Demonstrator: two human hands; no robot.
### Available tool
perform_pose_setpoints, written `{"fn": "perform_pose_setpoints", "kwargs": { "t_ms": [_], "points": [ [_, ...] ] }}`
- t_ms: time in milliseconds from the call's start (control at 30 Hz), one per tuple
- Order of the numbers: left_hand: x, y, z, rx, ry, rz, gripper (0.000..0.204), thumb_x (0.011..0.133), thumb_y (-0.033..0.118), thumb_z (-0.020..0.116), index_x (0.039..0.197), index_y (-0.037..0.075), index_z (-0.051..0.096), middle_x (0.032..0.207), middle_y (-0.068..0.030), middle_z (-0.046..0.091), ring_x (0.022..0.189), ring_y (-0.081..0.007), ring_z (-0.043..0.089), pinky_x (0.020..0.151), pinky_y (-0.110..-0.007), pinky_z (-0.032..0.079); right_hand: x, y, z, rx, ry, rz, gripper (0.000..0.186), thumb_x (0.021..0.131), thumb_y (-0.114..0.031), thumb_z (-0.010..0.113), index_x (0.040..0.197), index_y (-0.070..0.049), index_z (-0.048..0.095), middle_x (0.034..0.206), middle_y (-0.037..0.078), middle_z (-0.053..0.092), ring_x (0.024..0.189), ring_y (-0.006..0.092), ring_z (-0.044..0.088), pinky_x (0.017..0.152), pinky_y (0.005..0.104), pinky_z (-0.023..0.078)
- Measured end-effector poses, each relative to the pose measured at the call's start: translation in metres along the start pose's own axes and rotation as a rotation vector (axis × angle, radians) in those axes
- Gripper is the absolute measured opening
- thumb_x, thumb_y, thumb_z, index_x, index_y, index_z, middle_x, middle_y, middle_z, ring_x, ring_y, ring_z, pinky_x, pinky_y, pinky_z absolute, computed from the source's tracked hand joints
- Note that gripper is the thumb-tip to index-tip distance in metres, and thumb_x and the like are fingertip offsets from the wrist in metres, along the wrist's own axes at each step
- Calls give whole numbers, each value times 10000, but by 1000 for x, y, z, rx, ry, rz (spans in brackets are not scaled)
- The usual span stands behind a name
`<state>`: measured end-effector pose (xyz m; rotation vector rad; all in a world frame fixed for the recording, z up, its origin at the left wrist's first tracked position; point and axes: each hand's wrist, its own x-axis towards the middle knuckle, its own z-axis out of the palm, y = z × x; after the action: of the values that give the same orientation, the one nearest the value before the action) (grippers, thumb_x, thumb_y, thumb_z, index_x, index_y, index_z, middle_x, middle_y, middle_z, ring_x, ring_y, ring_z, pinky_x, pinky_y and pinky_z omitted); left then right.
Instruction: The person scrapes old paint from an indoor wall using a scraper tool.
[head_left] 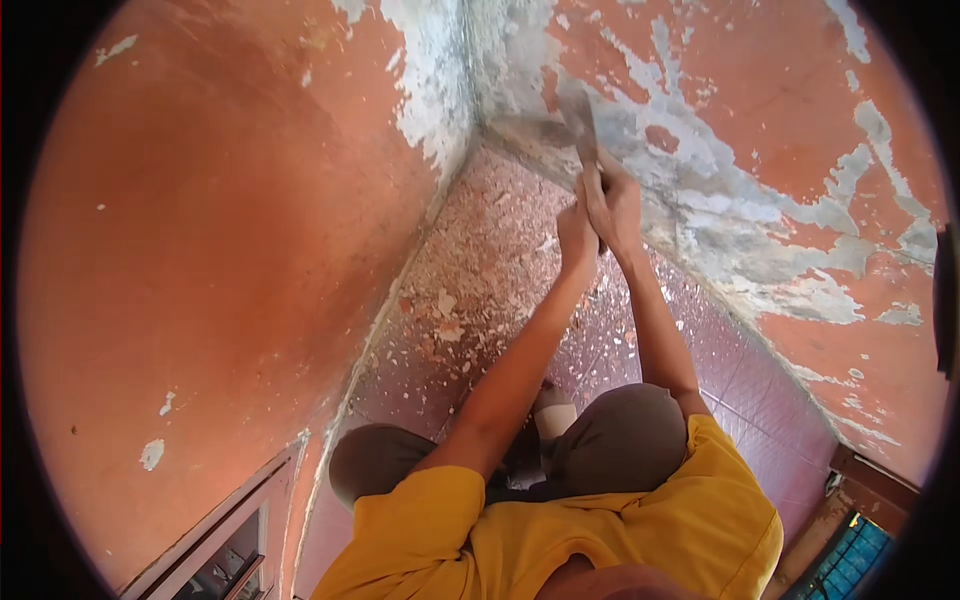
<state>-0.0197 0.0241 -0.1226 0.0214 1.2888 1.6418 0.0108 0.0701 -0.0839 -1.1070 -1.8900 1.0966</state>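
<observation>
Both of my hands are closed on a metal scraper (579, 118), its blade raised against the peeling right wall (680, 120) close to the corner. My left hand (578, 230) grips the handle on the left and a little lower. My right hand (615, 200) wraps round it just above and to the right, the two hands touching. The wall there shows grey-white bare patches among the orange paint, and loose paint flakes (450, 300) lie scattered on the pink tiled floor (755, 430) below.
An orange wall (200, 250) stands close on my left, with a framed opening (230, 510) low down. My bent knees (615, 440) and a foot (553, 405) are on the floor below me. At the lower right are a brown frame (870, 470) and a blue grille (850, 560).
</observation>
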Motion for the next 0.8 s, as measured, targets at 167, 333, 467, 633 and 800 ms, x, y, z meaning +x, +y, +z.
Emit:
{"fn": "perform_pose_setpoints", "kwargs": {
  "t_ms": [167, 333, 467, 633, 800],
  "points": [
    [-9, -15, -4, 26, -22, -120, 652, 852, 643, 460, 637, 31, 529, 537, -8, 466, 390, -100, 411, 350, -292, 254, -16, -2, -7, -149, 8, -19, 256, 887, -181, 517, 1071, -47, 634, 513, 106, 491, 460, 133, 438, 470, 321, 374],
    [-39, -29, 10, -185, -202, -311, 592, 882, 637, 400, 788, 70, 544, 585, 14, 471, 425, -94, 425, 359, -267, 276, -31, -7, -38, -314, -16, 87, 285, 883, -209, 531, 1113, -78, 636, 519, 132, 518, 434, 198, 466, 477, 348, 385],
    [-35, 0, 20, -354, -437, -326, 512, 926, 590, 342, 912, 107, 512, 630, 19, 513, 460, -85, 480, 353, -233, 319, -2, -21, -39, -421, -34, -22, 282, 881, -201, 546, 1117, -71, 629, 518, 158, 492, 441, 194, 402, 479, 346, 375],
    [-30, -5, 17, -347, -370, -275, 501, 916, 598, 359, 944, 117, 497, 642, 3, 537, 451, -96, 500, 355, -241, 351, -7, -18, -33, -443, -24, -97, 267, 885, -199, 535, 1086, -55, 635, 562, 188, 493, 478, 204, 430, 510, 349, 395],
    [-34, -7, 14, -316, -393, -314, 455, 937, 538, 373, 898, 102, 495, 571, 5, 496, 404, -101, 449, 347, -248, 311, -9, -34, -34, -411, -14, -10, 260, 885, -200, 529, 1065, -45, 634, 560, 184, 490, 465, 211, 419, 499, 350, 389]
  ]
}}
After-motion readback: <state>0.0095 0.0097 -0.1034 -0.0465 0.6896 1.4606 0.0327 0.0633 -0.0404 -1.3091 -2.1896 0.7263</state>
